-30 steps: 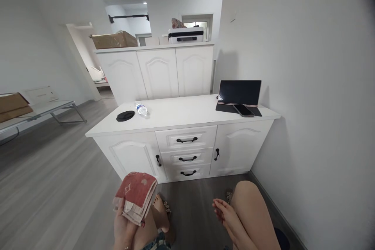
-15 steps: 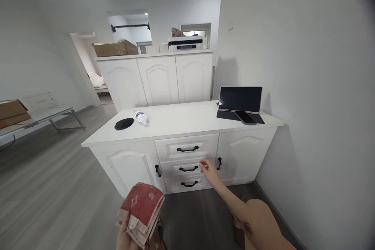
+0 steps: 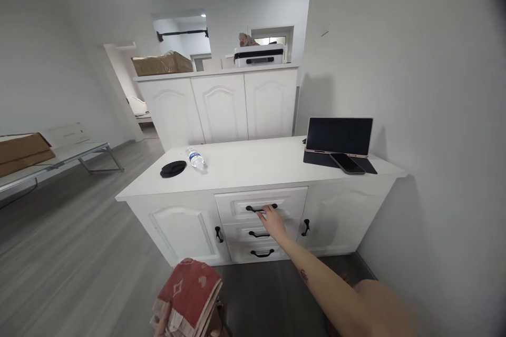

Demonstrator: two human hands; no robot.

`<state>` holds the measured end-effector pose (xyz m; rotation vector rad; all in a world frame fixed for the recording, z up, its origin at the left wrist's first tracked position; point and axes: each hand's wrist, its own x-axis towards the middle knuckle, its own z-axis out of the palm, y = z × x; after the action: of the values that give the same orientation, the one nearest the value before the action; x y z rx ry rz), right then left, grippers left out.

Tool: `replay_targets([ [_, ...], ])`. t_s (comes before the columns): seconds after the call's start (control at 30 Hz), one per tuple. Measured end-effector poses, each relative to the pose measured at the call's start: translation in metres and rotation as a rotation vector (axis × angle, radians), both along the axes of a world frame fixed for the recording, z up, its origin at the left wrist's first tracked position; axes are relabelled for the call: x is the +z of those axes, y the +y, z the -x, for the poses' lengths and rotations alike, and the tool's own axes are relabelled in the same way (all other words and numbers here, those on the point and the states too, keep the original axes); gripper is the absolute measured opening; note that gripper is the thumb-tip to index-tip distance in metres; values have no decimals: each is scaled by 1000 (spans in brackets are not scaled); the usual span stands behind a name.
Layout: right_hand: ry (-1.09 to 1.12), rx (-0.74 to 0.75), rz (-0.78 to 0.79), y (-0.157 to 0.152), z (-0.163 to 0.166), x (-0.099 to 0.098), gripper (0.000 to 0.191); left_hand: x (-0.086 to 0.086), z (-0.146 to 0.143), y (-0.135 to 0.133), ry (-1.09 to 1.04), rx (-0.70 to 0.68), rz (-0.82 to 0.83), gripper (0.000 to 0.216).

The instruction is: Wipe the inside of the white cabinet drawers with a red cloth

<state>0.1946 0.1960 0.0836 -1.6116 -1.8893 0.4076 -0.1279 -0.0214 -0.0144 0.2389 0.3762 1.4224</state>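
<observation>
My left hand [image 3: 163,321] is closed on a folded red-and-cream cloth [image 3: 193,289] with pale heart and diamond patterns, low in the view. Most of its fingers are hidden under the cloth. Out in front, my right hand [image 3: 272,221] has its fingers hooked over the black handle [image 3: 253,209] of the top drawer [image 3: 233,202], with the thumb just below. That drawer is closed. Beneath it are a middle drawer handle [image 3: 256,234], partly covered by my hand, and a bottom drawer handle [image 3: 262,254].
On the white cabinet top [image 3: 253,163] are a water bottle [image 3: 196,159], a black round object [image 3: 173,169], a tablet [image 3: 339,136] and a phone [image 3: 348,164]. A taller cabinet [image 3: 225,105] behind bears a cardboard box [image 3: 163,64] and a white case [image 3: 259,56]. A wall rises at right.
My right hand has moved up from beside the middle drawer handle onto the top one. The left hand still holds the folded cloth, slightly lower in view.
</observation>
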Motion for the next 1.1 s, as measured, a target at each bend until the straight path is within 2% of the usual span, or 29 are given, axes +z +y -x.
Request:
replay_targets([
  [0.1,-19,13,25,-2,-2,9,28,7,-3,-6,-7,72,56,38],
  [0.23,-85,28,64,-13,-8,17,30,7,-8,-13,-17,171,115,33],
  [0.4,-139,51,112,-42,-15,23,31,15,-18,-11,-82,235,52,34],
  [0.53,-130,82,122,-73,-17,23,31,39,-30,-6,-60,328,71,31],
  [0.7,-92,109,129,-109,-19,19,30,81,-39,-13,34,418,73,33],
  [0.77,-103,118,129,-119,-20,19,28,101,-41,-14,49,375,62,40],
  [0.87,-123,122,132,-130,-21,19,27,134,-49,-6,35,214,7,43],
  [1.0,-127,122,149,-142,-21,18,25,179,-59,20,36,-42,-72,44],
  [1.1,-115,136,167,-153,-21,14,23,207,-62,46,68,-191,-65,45],
])
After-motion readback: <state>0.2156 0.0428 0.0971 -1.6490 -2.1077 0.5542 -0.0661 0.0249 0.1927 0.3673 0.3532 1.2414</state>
